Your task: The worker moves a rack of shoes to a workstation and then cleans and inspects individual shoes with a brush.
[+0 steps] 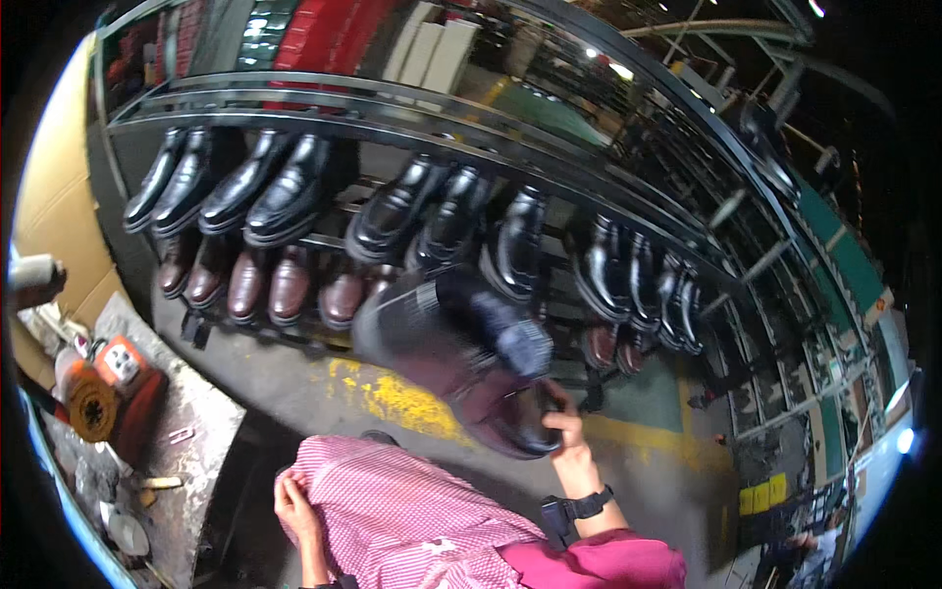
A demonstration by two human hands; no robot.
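Note:
My right hand [566, 429], with a black band on the wrist, grips one end of a dark leather shoe [422, 339]. That shoe is large in view and smeared by motion, black toward the far end and dark burgundy near my fingers. Something bluish-grey [525, 346] shows at its opening. My left hand [292, 501] is at the left edge of my pink checked apron [392, 491], fingers curled in against the cloth; whatever they hold, if anything, is hidden. Beyond the held shoe, black shoes [294, 191] line a rack, with brown shoes [248, 285] below them.
A metal rack [324, 98] spans the far side and curves away to the right. At the left stands a worn workbench [201, 432] carrying an orange machine [123, 363] and small loose items. Cardboard [64, 216] rises behind it. Yellow paint [392, 398] marks the floor.

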